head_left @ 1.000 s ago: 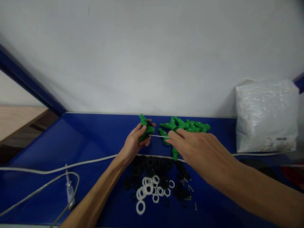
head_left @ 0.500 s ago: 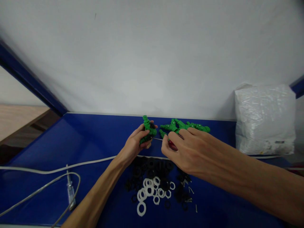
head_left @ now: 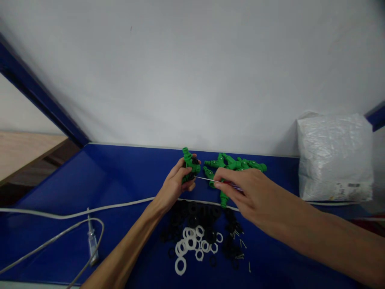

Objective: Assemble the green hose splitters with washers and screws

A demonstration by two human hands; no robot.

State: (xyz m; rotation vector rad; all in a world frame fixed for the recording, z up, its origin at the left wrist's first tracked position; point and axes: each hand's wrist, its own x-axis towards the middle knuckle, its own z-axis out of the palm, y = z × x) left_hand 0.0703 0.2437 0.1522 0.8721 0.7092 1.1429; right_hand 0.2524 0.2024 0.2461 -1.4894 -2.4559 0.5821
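Between the fingers and thumb of my left hand (head_left: 174,182) is a green plastic Y-shaped hose connector (head_left: 188,158) with black parts on its right side. My right hand (head_left: 240,190) grips a screwdriver (head_left: 207,179) by its red handle, which the fingers mostly cover. The thin shaft points left, its tip at the black part low on the connector; whether it sits in a screw I cannot tell. Just beyond my right hand lie several more green connectors (head_left: 231,161), partly hidden by the fingers.
Loose black parts (head_left: 195,214), white rings (head_left: 180,265) and small screws (head_left: 242,243) lie on the blue table (head_left: 126,168). A clear-handled screwdriver (head_left: 92,241) rests at left beside a pale cable (head_left: 120,205). At right stands a white plastic-wrapped package (head_left: 335,156), against a white back wall (head_left: 186,80).
My right hand has drawn back along the handle, showing more of the screwdriver's shaft and more green connectors. My left hand still holds its connector in nearly the same place.
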